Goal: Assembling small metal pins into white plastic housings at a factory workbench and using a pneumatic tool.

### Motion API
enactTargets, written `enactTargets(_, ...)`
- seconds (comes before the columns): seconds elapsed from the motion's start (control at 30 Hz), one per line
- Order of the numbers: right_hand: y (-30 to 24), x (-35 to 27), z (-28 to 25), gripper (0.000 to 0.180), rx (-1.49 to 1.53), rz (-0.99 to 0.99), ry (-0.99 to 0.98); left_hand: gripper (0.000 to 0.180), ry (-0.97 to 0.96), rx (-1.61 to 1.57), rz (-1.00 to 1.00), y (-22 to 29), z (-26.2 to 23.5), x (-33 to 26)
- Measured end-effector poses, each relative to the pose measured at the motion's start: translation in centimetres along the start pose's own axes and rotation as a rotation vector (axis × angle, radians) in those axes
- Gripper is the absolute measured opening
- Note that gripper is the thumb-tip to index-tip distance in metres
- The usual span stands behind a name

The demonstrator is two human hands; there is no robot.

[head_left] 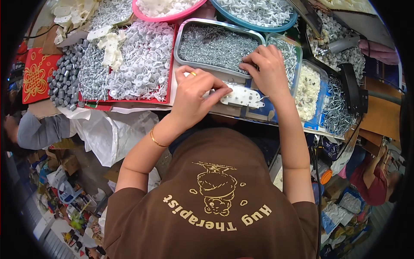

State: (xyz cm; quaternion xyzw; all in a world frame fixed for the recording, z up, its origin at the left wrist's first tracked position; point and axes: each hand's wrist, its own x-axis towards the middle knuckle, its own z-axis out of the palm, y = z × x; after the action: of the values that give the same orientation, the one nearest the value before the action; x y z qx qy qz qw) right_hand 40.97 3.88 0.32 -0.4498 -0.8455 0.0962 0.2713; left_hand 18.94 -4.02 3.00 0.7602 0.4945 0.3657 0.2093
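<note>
A long white plastic plate (243,97) with small dark dots or holes lies at the table's front edge. My left hand (194,95) is closed in a pinch on its left end. My fingertips cover that end, so any small part there is hidden. Beyond the plate, a rectangular metal tray (183,57) holds a mass of small grey screws (211,43). At its right end my right hand (267,67) reaches over the rim, thumb and fingers pinched together among the screws. What they grip is too small to make out.
White plastic parts with nails (142,60) fill a red tray on the left, beside grey cylinders (64,73). Pink (172,17) and teal basins (258,26) stand behind. Cream pieces (307,93) and loose nails (338,108) lie right. A black-handled tool (351,88) borders them.
</note>
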Motion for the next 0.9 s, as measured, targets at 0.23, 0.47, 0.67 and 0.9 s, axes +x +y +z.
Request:
enactTargets(0.23, 0.2, 0.0, -0.4, 0.011, 0.151, 0.104, 0.024, 0.006, 0.002, -0.130, -0.108, -0.5, -0.6, -0.6)
enactTargets(0.47, -3.9, -1.5, -4.8, 0.012, 0.450, 0.129, -0.001, 0.013, -0.022, -0.074, -0.093, 0.8, -1.5, -1.2)
enactTargets(0.67, -5.0, -4.1, -3.9, 0.009, 0.221, 0.086, -0.030, 0.019, -0.059, -0.011, -0.104, 0.6, -0.4, -1.3)
enactTargets(0.9, -3.3, -1.2, -5.8, 0.011, 0.303, 0.299, 0.041, 0.012, 0.039, 0.152, -0.005, -0.8, -2.2, 2.5)
